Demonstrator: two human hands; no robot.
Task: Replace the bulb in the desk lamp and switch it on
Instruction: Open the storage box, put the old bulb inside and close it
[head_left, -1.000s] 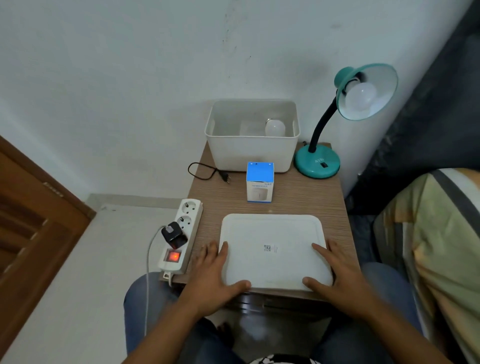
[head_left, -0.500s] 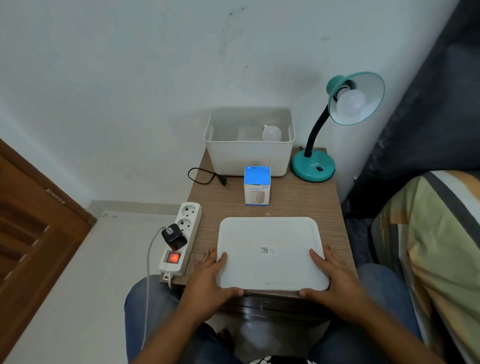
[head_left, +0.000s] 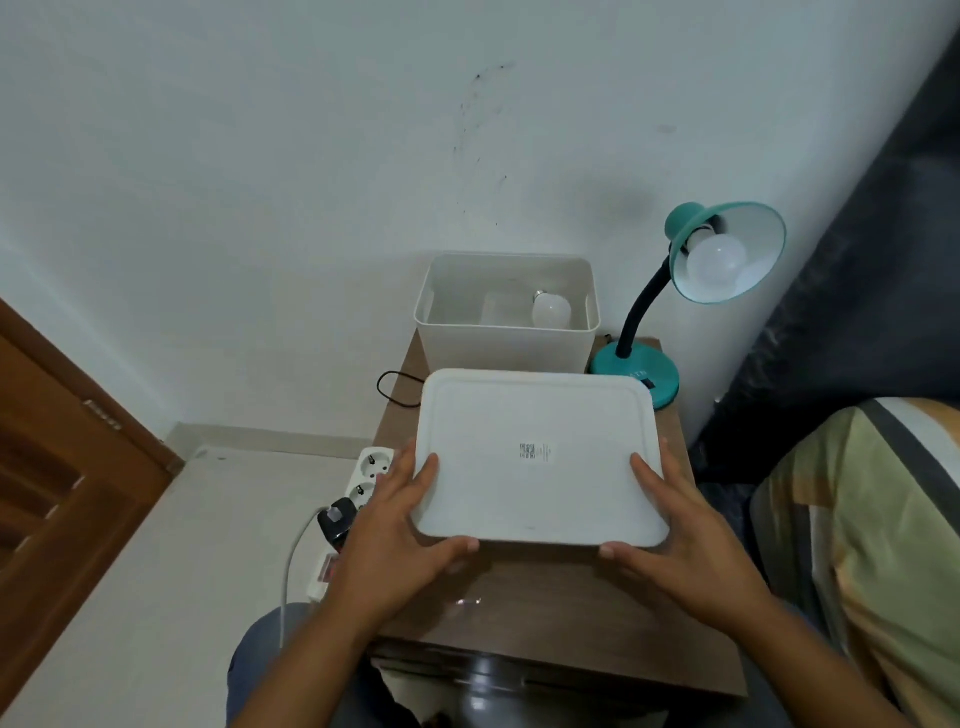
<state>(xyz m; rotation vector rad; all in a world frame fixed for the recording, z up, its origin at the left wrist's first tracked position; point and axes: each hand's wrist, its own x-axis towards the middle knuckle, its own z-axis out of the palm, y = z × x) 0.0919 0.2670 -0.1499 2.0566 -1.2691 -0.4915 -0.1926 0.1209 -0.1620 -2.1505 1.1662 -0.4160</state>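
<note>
A bedroom corner in a home.
A small wood-grain desk (head_left: 545, 597) stands against a plain white wall (head_left: 311, 182); striped bedding (head_left: 857, 519) lies at 3 o'clock, a wooden door (head_left: 57, 467) at 9 o'clock, a teal desk lamp (head_left: 722, 254) at 1 o'clock.

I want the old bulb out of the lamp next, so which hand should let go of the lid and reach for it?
Probably the right hand: the lamp and its bulb stand on that side, while the left hand can keep its grip on the lid.

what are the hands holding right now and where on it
Both hands grip the flat white plastic lid: left hand at its near left corner, right hand at its near right corner.
</note>
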